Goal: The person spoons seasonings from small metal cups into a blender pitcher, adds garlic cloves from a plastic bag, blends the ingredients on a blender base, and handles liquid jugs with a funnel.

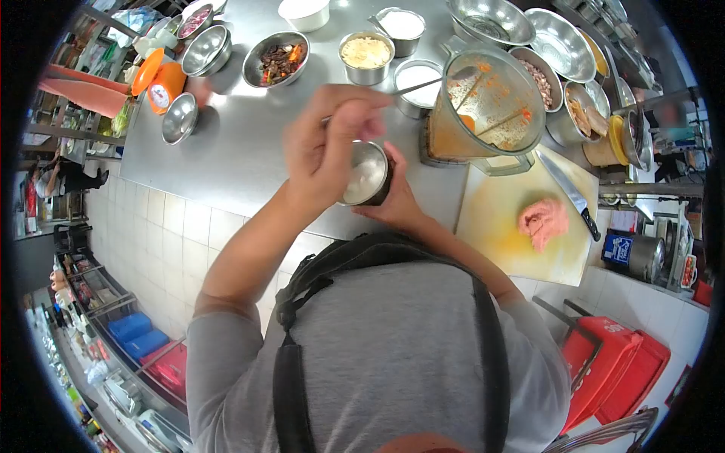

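Observation:
My left hand, slightly blurred, is closed around the handle of a metal spoon. The spoon's far end lies over the rim of a large clear jug, which has orange paste and reddish specks inside. Close to my body, my right hand wraps the side of a small metal cup with something white in it. This cup is below my left hand, partly covered by it. Just beyond are a metal container of white powder and a metal container of pale yellow pieces.
Right of me, a cutting board bears a knife and a pink cloth. Metal bowls crowd the back right. An orange scale and a bowl of dark chopped food stand left. A red bin is behind right.

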{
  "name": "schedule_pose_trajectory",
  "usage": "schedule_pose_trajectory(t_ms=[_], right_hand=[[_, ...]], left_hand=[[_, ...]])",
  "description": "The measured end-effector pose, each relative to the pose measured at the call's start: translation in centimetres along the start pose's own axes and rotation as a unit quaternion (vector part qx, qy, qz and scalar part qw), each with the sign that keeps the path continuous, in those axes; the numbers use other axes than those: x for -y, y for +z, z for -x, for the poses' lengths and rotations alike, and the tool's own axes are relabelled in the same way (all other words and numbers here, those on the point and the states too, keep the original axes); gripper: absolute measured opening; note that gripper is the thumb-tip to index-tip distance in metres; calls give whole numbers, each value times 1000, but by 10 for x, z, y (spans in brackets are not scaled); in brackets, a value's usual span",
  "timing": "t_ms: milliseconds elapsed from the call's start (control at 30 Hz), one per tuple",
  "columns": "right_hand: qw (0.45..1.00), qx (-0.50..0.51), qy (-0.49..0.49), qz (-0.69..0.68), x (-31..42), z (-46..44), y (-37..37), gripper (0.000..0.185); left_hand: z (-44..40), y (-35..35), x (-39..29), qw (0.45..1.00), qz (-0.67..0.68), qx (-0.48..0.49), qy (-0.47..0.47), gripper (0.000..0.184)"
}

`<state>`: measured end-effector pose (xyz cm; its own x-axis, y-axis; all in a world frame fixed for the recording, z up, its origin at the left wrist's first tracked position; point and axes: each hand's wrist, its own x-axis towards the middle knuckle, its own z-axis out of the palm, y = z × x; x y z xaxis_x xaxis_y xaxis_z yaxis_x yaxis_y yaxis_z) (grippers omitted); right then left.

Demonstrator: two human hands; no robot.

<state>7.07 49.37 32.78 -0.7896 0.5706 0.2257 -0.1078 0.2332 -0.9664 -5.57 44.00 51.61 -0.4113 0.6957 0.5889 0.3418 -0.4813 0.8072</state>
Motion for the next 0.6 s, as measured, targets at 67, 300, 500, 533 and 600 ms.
schedule_pose_trajectory(t_ms=[67, 300, 500, 533, 600], right_hand=[[1000, -14, 12, -18, -25, -2, 14, 122], [993, 5, 54, 109, -43, -15, 7, 114], [968, -228, 109, 5, -56, -66, 4, 110], [962, -252, 103, 7, -55, -72, 6, 109], [967, -235, 101, 7, -55, -77, 13, 109]], left_hand=[[12, -16, 3, 999, -1, -51, 6, 22], [79, -80, 36, 971, -198, -93, -95, 26], [97, -110, 78, 942, -315, -6, -113, 15], [95, -112, 80, 942, -317, -7, -114, 15], [89, -115, 84, 939, -328, -12, -100, 15]])
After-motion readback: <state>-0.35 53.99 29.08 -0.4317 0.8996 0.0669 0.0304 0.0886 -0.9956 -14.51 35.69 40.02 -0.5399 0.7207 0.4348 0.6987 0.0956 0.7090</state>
